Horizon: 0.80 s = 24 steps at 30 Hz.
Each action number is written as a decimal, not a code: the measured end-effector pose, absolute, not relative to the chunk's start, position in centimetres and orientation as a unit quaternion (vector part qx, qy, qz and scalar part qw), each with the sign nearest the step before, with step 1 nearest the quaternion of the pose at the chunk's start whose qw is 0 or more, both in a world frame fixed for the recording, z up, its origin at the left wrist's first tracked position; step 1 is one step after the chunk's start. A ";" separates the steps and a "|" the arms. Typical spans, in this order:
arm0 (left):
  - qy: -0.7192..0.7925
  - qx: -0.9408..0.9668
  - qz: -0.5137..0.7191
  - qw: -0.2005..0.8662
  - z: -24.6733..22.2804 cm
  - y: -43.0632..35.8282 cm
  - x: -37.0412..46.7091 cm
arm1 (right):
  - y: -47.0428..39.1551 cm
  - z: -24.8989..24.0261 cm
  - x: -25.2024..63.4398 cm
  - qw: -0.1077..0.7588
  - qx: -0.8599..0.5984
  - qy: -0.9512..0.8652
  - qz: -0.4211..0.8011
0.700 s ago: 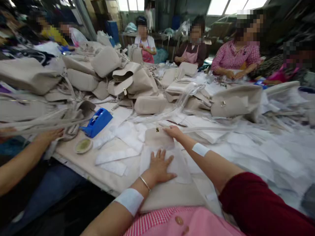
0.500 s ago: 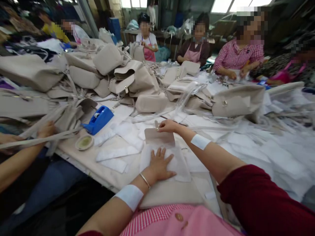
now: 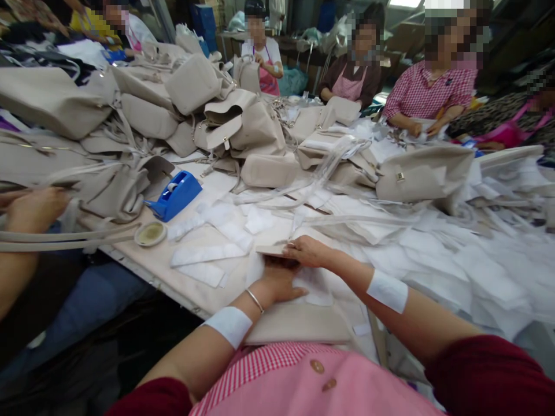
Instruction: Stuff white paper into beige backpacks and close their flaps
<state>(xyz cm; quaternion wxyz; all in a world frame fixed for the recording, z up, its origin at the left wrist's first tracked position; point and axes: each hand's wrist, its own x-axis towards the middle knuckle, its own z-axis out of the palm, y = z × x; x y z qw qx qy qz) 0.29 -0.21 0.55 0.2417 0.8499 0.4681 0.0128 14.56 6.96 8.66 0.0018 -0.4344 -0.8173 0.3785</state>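
Note:
My right hand (image 3: 310, 252) pinches the edge of a beige bag flap (image 3: 269, 250), which tilts over my left hand (image 3: 280, 282). My left hand lies flat with its thumb out, on a thin white sheet (image 3: 319, 289). Its fingertips are hidden beneath the flap. The sheet rests on a beige bag (image 3: 299, 325) that lies flat on the table just before my pink apron. White patches are stuck to both my forearms.
A blue tape dispenser (image 3: 180, 193) and a small round dish (image 3: 150, 234) stand at left. White strips (image 3: 210, 255) lie nearby. Beige bags (image 3: 260, 124) are heaped behind; white sheets (image 3: 459, 277) spread at right. A co-worker's hand (image 3: 37, 211) handles straps at left. Several people work across the table.
My right hand has brought the flap from standing up behind my left hand down over its fingers. The view has tilted lower. The co-worker's hand at left has shifted left with the straps.

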 end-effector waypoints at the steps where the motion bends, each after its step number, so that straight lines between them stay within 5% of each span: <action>1: 0.460 0.850 0.014 0.257 0.7 -0.2 0.2 | 6.0 7.8 15.3 0.017 -0.463 -0.789 0.403; 8: 0.388 0.872 0.041 0.294 3.3 0.2 -2.5 | 3.7 3.9 18.4 0.111 -0.550 -0.662 0.496; 24: 0.650 0.708 0.109 0.253 1.1 -5.2 -6.3 | 2.3 2.9 17.4 0.037 -0.497 -0.738 0.454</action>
